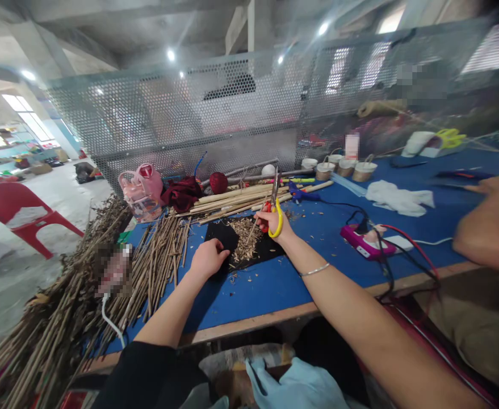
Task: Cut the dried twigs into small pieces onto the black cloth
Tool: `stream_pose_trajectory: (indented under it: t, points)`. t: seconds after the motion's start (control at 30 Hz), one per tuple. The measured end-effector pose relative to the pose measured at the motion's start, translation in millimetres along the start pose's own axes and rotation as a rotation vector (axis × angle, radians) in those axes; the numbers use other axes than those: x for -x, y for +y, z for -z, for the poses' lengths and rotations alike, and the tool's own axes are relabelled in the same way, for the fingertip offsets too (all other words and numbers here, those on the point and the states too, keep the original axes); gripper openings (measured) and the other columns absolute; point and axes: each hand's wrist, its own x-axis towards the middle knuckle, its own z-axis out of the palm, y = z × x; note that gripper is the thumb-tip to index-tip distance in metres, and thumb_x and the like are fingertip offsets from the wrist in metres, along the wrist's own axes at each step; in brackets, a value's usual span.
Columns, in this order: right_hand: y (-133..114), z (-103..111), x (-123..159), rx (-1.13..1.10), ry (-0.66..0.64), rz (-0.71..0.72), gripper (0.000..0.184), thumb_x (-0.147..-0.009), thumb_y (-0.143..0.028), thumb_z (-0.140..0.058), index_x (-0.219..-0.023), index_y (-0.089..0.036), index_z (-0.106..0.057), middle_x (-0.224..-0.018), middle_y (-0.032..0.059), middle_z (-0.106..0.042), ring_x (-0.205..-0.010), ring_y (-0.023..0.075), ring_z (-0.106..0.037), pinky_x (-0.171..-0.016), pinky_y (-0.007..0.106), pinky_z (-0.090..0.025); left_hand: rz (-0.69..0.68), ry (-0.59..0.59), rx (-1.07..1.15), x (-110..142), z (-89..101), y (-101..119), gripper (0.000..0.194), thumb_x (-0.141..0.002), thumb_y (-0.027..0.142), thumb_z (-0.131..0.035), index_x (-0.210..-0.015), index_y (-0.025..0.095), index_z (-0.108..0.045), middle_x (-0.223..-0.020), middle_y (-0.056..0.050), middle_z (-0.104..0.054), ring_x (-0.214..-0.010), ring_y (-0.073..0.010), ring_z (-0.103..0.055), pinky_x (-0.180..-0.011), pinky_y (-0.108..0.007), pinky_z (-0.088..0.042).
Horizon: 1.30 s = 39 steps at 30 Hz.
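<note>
My right hand (pixel 273 222) is closed on a pair of scissors (pixel 274 207) with red and yellow handles, blades pointing up and away. It also seems to pinch a thin stick over a heap of wood shavings (pixel 244 238). The shavings lie on a black cloth (pixel 236 244) on the blue table (pixel 275 278). My left hand (pixel 208 258) rests as a loose fist on the near left edge of that cloth; whether it holds anything is hidden.
A big pile of thin dry sticks (pixel 104 284) covers the table's left end. Thicker peeled sticks (pixel 240 200) lie behind the cloth. A pink power strip (pixel 362 241) with cables, a white rag (pixel 398 197), small baskets (pixel 345 167) and another person's arm (pixel 487 224) are at right.
</note>
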Motion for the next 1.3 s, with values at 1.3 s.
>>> stream_pose_trajectory:
  t: [1.3]
  points:
    - [-0.4,9.4,-0.6,1.057,-0.025,0.253,0.021,-0.06,-0.028,-0.065,-0.073,-0.019,-0.051,-0.067,0.0007,-0.059,-0.06,0.0142,-0.053,-0.056,0.023,-0.036,0.355,0.368,-0.266,24.6,44.9,-68.3,0.032,-0.079,0.035,-0.047,-0.102,0.016,-0.058,-0.096,-0.015,-0.061,-0.084,-0.0278,-0.059,-0.069,-0.035,-0.043]
